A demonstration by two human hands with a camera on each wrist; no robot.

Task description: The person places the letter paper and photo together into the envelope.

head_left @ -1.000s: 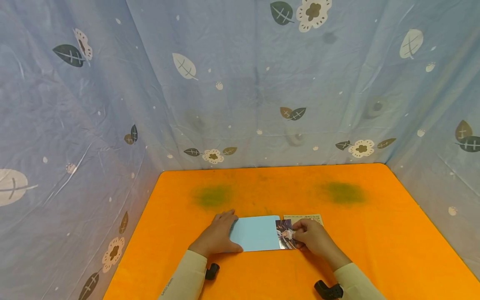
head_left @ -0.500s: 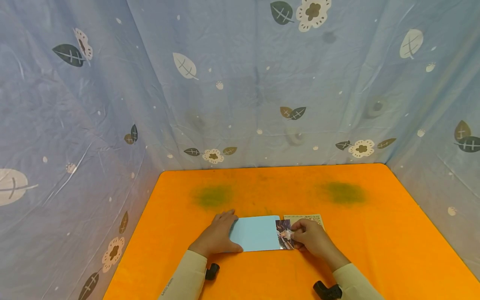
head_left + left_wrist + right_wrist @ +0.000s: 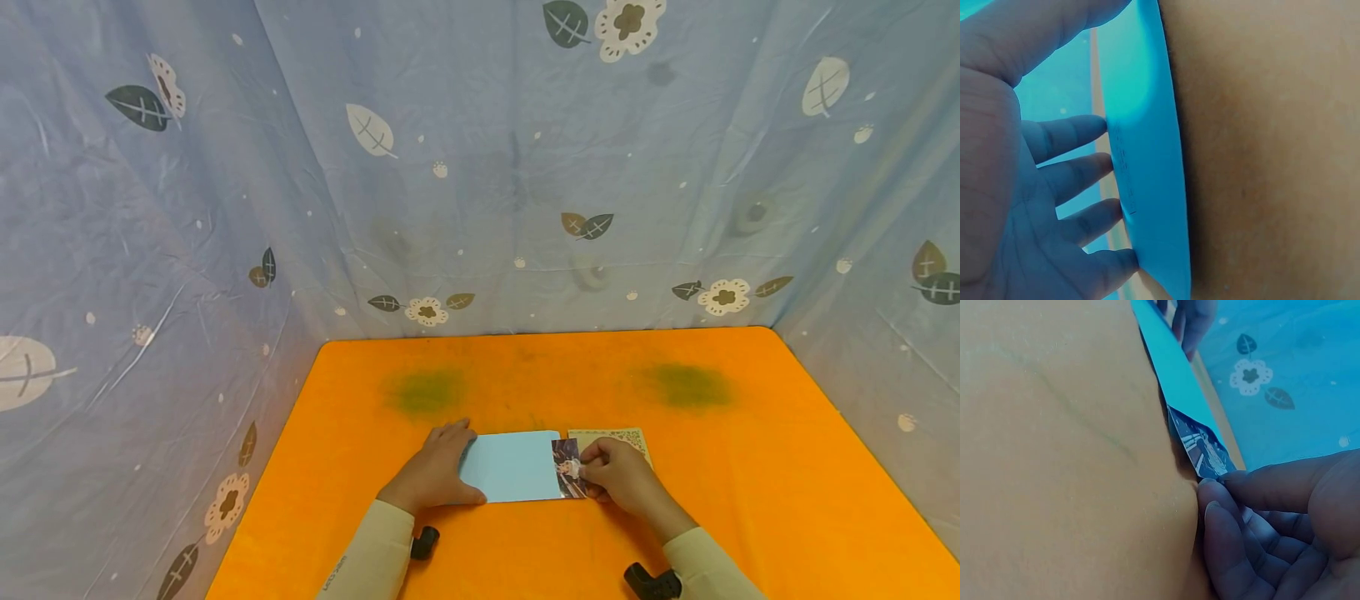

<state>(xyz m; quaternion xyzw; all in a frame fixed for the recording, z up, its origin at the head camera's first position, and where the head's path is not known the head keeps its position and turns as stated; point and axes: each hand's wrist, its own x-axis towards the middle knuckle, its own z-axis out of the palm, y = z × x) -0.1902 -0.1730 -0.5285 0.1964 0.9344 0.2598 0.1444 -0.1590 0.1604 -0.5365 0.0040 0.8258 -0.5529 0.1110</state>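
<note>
A light-blue envelope (image 3: 513, 468) lies on the orange table, its opening facing right. My left hand (image 3: 438, 468) is spread across its left end, fingertips and thumb at its edges; in the left wrist view the straight fingers (image 3: 1085, 169) touch one edge. A glossy printed picture card (image 3: 567, 468) sticks out of the envelope's right end, the rest of it hidden inside. My right hand (image 3: 618, 475) pinches the card's outer edge between thumb and fingers, as the right wrist view shows of the card (image 3: 1204, 450) too.
A beige patterned card (image 3: 630, 435) lies behind the right hand, partly covered by it. The orange table (image 3: 525, 375) has two greenish smudges. A blue curtain (image 3: 480, 167) with leaves and flowers stands around the table. Black pieces (image 3: 425, 543) show by both sleeves.
My right hand has shifted slightly left with the picture card, and less of the card shows outside the envelope. The left hand and envelope have stayed put.
</note>
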